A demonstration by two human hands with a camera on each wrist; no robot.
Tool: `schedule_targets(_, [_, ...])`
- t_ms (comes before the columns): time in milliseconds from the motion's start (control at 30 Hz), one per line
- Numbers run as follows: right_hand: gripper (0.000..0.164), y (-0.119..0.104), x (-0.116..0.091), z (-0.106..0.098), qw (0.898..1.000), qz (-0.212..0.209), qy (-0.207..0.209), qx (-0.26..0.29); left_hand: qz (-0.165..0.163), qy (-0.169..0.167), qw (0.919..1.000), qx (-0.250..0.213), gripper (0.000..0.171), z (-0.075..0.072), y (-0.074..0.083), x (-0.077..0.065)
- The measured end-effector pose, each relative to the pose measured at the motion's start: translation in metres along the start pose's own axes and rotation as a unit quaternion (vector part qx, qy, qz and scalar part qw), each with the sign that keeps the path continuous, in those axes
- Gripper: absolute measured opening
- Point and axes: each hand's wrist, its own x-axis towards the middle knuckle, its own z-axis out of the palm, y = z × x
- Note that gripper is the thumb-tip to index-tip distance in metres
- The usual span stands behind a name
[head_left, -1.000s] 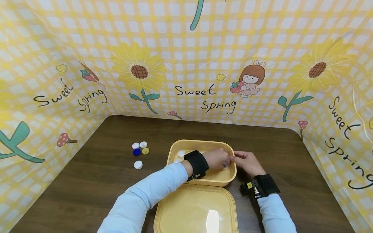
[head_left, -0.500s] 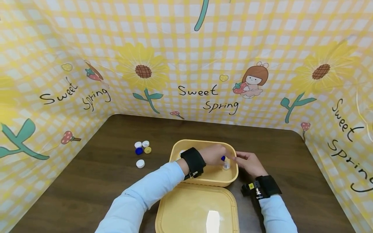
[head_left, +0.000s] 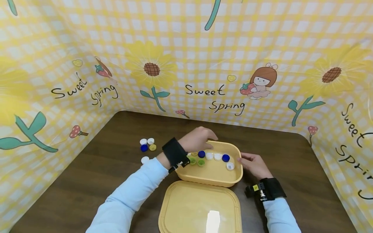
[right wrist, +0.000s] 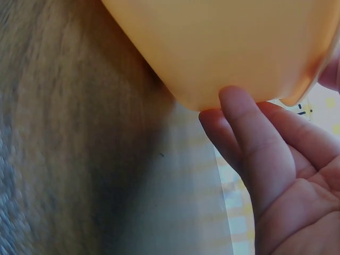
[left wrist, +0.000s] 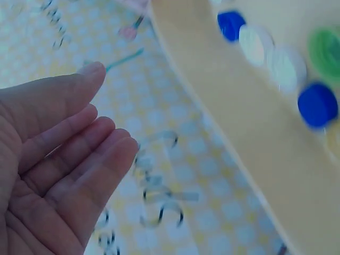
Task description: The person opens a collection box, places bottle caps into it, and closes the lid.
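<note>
My left hand (head_left: pixel 198 139) hovers over the far rim of a yellow plastic box (head_left: pixel 215 176), with nothing in its fingers. In the left wrist view, the relaxed left hand (left wrist: pixel 58 143) has its thumb apart from the fingers, beside the box wall (left wrist: pixel 212 106). Bottle caps line the far side of the box: a blue cap (head_left: pixel 225 158), a white cap (head_left: pixel 230 166), a green cap (head_left: pixel 201 162) and several others, partly hidden by the left wrist. My right hand (head_left: pixel 256 165) grips the box's right end, fingers (right wrist: pixel 236 101) against the outer wall, thumb at the rim.
A flat yellow lid (head_left: pixel 186 207) lies in front of the box. Left of the box on the dark wooden table (head_left: pixel 93 181) sit a blue cap (head_left: pixel 144 148), a yellow cap (head_left: pixel 152 147) and several white caps (head_left: pixel 144 160). Checked cloth (head_left: pixel 175 58) walls surround the table.
My left hand has risen from the right end of the box and moved left to its far rim, uncovering the row of caps. The right hand stays at the box's right end.
</note>
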Motion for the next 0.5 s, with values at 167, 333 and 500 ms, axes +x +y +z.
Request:
schedule_targets(167, [0.048, 0.001, -0.001, 0.002, 1.000, 0.004, -0.005, 0.008, -0.043, 0.019, 0.9987, 0.019, 0.029, -0.018, -0.017, -0.032])
schedule_targets(333, [0.050, -0.001, -0.002, 0.004, 1.000, 0.007, -0.006, 0.022, -0.088, 0.036, 0.9952, 0.025, 0.028, -0.034, -0.036, -0.071])
schedule_targets(500, [0.051, -0.004, -0.003, 0.002, 0.999, 0.000, -0.008, 0.037, -0.157, 0.063, 0.9855, 0.006, 0.030, -0.047, -0.053, -0.107])
